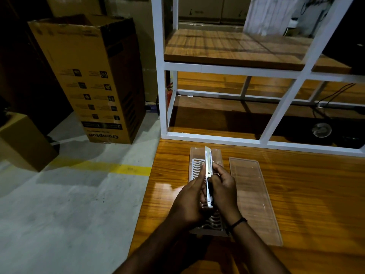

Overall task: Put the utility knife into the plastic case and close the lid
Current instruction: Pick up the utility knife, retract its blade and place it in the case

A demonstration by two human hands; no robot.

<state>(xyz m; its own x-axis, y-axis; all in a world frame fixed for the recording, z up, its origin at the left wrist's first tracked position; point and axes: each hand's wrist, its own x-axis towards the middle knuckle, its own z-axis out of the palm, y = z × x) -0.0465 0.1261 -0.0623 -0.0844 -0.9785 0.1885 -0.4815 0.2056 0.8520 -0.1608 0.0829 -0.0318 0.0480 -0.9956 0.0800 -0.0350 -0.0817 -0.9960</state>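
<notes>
A glossy, orange-brown wooden table [296, 194] fills the lower right of the view, its near left corner meeting a grey concrete floor [69, 204] crossed by a worn yellow painted line [126, 169]. At the table's far edge stands a white metal-framed shelving unit [161, 86] with a wooden shelf board [227, 48] in its upper bay. To the left, on the floor, a tall brown cardboard carton [98, 82] with printed symbols stands upside down, and a smaller brown cardboard box [21, 141] sits nearer the left edge. The room is dim.

On the table lies an open, clear plastic case [195, 161] with a ribbed white insert, its long side running away from the person. Just to its right, flat on the wood and apart from it, lies the clear rectangular plastic lid [254, 196].

Both hands are raised over the case, closed on a slim silver-white utility knife [208, 171] held on edge, its tip pointing away above the case's far end. The left hand [189, 202] wraps the handle's near end from the left with fingers curled tight; the right hand [225, 190], a dark band at its wrist, pinches the knife's middle from the right. The knife is not yet in the case.
</notes>
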